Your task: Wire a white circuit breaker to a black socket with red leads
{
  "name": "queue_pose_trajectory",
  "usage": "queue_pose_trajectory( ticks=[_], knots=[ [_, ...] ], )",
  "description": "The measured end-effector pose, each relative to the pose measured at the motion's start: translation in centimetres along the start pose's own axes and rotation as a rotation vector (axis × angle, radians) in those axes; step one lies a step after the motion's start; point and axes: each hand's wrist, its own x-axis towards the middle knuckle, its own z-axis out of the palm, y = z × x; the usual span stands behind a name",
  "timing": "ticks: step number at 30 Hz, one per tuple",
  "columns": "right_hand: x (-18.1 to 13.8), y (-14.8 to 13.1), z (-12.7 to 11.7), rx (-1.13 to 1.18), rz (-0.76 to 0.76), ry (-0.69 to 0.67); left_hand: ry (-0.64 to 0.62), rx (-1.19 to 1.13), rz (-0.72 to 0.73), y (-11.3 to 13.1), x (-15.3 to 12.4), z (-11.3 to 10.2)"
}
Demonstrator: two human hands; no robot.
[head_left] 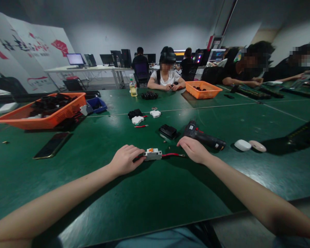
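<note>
My left hand (126,159) is closed around the left end of a small white circuit breaker (153,155) with an orange switch, lying on the green table. A short red wire (170,154) runs from its right end to a bare metal lug. Just beyond that lug, my right hand (193,149) is bent downward with fingers together; anything inside it is hidden. Behind this hand lies a black power screwdriver (205,137). A black plastic housing (167,131) sits between the hands, farther out, with tiny screws (164,141) near it.
White breakers (137,120) and a loose red wire (141,126) lie farther forward. At left are a phone (53,145), an orange basket (49,115) of black parts and a blue bin (98,105). White earbud case (242,145) rests right. A co-worker (167,74) sits opposite.
</note>
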Motion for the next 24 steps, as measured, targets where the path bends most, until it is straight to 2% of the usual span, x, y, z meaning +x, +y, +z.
queue_pose_trajectory(
  ticks=[2, 5, 7, 9, 11, 15, 20, 24],
  knots=[
    [0.2, 0.1, -0.3, -0.056, -0.019, 0.010, -0.006, -0.004, 0.000, 0.0, 0.0, 0.0],
    [0.3, 1.6, -1.9, -0.223, -0.017, 0.116, -0.015, -0.005, -0.008, 0.2, 0.1, -0.1],
    [0.1, 3.4, -3.3, -0.378, 0.078, 0.197, -0.023, -0.017, -0.025, 0.2, 0.1, -0.1],
    [-0.3, 5.3, -4.3, -0.531, 0.220, 0.157, -0.035, -0.045, -0.053, 0.3, 0.1, -0.2],
    [-0.6, 6.6, -4.8, -0.610, 0.345, 0.042, -0.042, -0.081, -0.079, 0.4, 0.1, -0.3],
    [-0.1, 7.3, -4.6, -0.591, 0.509, -0.166, -0.056, -0.131, -0.110, 0.3, 0.0, -0.6],
    [1.3, 6.5, -4.8, -0.543, 0.634, -0.270, -0.045, -0.133, -0.129, -0.5, -0.3, -0.9],
    [1.2, 5.8, -4.6, -0.550, 0.657, -0.222, -0.016, -0.146, -0.139, -1.1, -0.5, -0.9]
  ],
)
